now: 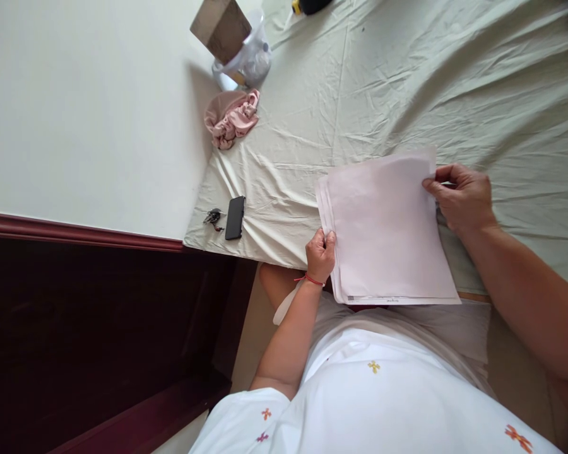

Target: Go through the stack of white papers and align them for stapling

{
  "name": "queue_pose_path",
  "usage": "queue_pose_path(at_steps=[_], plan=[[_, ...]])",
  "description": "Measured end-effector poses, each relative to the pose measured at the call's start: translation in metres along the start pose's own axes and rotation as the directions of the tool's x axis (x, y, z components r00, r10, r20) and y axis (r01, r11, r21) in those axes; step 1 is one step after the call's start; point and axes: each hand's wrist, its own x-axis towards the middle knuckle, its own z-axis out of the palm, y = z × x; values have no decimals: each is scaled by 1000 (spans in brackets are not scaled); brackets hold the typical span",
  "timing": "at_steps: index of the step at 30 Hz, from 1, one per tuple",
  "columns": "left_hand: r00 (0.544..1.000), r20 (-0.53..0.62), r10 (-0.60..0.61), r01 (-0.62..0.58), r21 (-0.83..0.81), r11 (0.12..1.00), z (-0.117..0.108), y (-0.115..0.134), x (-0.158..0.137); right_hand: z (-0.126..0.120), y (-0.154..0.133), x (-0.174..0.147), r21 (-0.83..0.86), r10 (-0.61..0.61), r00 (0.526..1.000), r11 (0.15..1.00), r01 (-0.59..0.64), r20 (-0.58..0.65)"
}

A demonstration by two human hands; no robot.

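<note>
Two-handed now, holding the papers (383,233) over the near edge of the cloth (284,189): pinching the left side with the left hand (320,255), upper right with the right hand (466,195), likely to keep loose sheets flat.

White wall (85,113), dark red trim (80,234)

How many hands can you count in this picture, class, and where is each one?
2. The left hand grips the left edge of the paper sheets; the right hand pinches the right edge, near the far corner. No other hands show.
</note>
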Motion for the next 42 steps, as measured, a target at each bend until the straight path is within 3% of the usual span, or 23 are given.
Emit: queue_pose_path(at_steps=[13, 24, 35, 42], plan=[[1000, -15, 5, -5, -10, 1000, 0, -2, 0, -5, -7, 6, -30, -9, 998, 1000, 8, -60], [1000, -1, 17, -17, -25, 1000, 0, -2, 0, -7, 4, 5, -54, 38, 993, 998, -32, 112], [1000, 1, 19, -19, -42, 999, 0, -3, -1, -10, -1, 4, -156, 2, 997, 988, 10, 76], [1000, 0, 14, -14, -45, 999, 0, -3, -1, -7, -4, 1, -132, 20, 990, 991, -1, 142]])
